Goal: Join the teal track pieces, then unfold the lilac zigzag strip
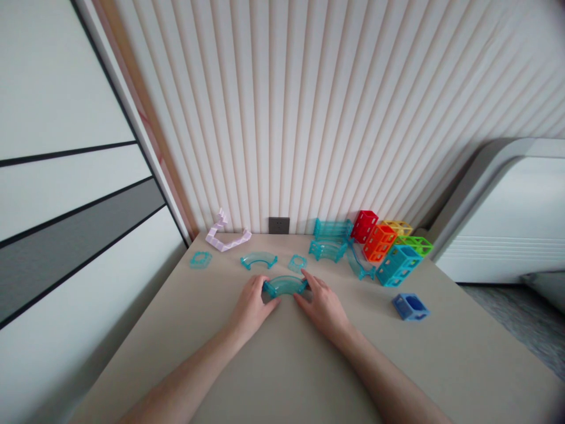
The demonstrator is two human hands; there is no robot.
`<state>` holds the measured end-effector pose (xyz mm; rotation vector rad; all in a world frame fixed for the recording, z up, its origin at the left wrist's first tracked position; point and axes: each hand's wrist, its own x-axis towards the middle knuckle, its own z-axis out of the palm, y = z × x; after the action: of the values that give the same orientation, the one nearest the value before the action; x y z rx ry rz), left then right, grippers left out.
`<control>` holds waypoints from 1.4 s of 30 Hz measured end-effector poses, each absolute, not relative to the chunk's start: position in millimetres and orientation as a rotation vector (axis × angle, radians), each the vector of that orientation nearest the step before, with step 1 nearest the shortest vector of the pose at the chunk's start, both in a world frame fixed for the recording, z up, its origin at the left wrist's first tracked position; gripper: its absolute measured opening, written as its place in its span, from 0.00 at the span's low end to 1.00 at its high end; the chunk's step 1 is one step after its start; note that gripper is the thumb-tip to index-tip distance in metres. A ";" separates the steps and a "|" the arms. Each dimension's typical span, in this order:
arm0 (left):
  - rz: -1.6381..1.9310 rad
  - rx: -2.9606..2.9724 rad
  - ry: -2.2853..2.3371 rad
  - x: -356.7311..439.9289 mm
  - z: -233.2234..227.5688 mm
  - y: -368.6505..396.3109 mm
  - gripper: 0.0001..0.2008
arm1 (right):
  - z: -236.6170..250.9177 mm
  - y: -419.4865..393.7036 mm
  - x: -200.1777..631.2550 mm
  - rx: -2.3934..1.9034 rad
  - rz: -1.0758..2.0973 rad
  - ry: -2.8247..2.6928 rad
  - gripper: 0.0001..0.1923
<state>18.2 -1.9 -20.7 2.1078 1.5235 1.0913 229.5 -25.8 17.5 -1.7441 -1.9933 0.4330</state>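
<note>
A curved, see-through teal track piece spans the gap between my two hands, low over the middle of the table. My left hand grips its left end between thumb and fingers. At the opposite end, my right hand pinches the piece the same way. Just behind it lies a flat teal square piece. Another curved teal track piece rests behind my left hand. Whether the held piece touches the tabletop I cannot tell.
Along the wall stand more teal track pieces, then red, orange and blue-teal block frames. A blue block sits at right. On the left are a lilac zigzag piece and a teal square.
</note>
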 end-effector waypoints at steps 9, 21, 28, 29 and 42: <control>1.103 2.133 1.592 11.4 -21.6 -0.8 0.19 | 12.9 -25.9 233.9 -1.712 0.396 -2.019 0.32; 1.090 2.109 1.583 10.9 -15.0 -1.1 0.19 | 13.1 -27.2 232.3 -1.790 0.333 -2.030 0.33; 1.074 2.073 1.585 9.6 -17.9 -0.2 0.19 | 11.2 -26.6 232.2 -1.808 0.352 -1.990 0.34; 1.074 2.075 1.581 9.5 -17.9 -0.2 0.19 | 10.5 -26.3 232.5 -1.809 0.360 -1.980 0.35; 1.055 2.067 1.597 11.0 -15.4 -0.8 0.19 | 15.5 -23.2 232.1 -1.859 0.452 -1.927 0.39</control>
<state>11.0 -0.8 -15.4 2.0667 1.5970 1.0554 232.1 -23.2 15.5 -1.8591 -1.9270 0.4522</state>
